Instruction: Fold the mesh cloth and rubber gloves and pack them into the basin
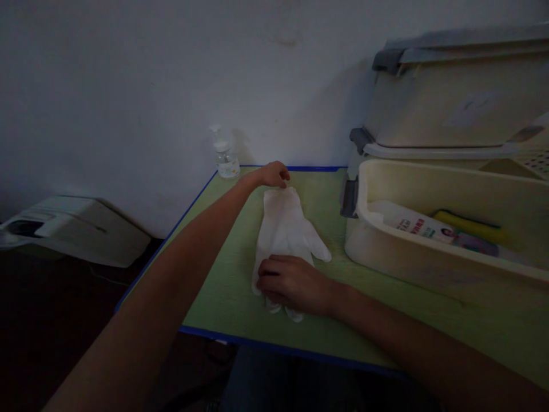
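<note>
A white glove lies flat on the green table, its cuff towards the wall and its fingers towards me. At the far edge of the cuff, my left hand has its fingers bent down and closed on the fabric. My right hand rests palm down across the glove's fingers, holding nothing, and covers part of them. The glove's thumb sticks out to the right, beyond both hands.
Against the wall stands a clear pump bottle at the table's far left corner. To the right, an open cream bin holds a printed packet and a yellow item. Lidded bins are stacked behind it. The table has a blue edge.
</note>
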A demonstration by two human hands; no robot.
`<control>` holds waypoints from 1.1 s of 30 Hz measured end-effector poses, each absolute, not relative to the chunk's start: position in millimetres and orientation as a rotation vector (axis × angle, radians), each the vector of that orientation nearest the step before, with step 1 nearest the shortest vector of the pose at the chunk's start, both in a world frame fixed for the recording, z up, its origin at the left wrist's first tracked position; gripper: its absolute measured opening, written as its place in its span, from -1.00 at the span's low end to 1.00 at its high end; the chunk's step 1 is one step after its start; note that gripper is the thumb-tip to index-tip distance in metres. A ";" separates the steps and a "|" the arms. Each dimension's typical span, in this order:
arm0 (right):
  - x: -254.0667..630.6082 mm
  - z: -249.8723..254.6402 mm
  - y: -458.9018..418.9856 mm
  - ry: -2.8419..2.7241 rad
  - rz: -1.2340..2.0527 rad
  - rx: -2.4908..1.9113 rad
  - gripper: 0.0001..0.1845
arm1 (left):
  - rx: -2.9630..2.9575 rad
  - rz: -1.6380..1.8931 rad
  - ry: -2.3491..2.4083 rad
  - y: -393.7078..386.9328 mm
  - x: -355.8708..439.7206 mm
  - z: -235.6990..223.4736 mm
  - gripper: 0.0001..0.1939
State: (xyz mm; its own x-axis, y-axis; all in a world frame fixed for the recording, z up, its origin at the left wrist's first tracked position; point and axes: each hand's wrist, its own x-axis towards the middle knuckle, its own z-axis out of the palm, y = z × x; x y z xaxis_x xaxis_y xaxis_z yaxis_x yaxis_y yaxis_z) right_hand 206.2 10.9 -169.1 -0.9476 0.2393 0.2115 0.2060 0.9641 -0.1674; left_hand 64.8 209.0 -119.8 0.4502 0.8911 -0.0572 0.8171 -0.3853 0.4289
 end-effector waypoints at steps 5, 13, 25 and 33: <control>206.1 -169.5 10.7 -2.876 0.195 -0.338 -0.87 | 2.425 0.357 1.573 177.9 76.3 -110.9 -0.74; 204.9 -168.9 8.4 -2.875 0.224 -0.389 -0.86 | 2.515 0.288 1.710 131.4 83.8 -159.3 -0.69; 205.3 -175.6 11.7 -2.853 0.055 -0.275 -0.92 | 2.556 0.292 1.875 113.2 90.3 -171.7 -0.63; 205.8 -175.5 11.4 -2.829 0.068 -0.246 -0.92 | 2.491 0.251 1.870 107.6 96.0 -168.6 -0.63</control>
State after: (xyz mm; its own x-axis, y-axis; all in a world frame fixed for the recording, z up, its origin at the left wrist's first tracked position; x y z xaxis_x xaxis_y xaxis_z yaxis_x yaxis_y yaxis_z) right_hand 205.8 11.4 -175.5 -0.9404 0.1756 0.2912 0.1615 0.9842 -0.0722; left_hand 96.0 107.6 -168.6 0.2712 0.9553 0.1179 0.9526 -0.2839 0.1093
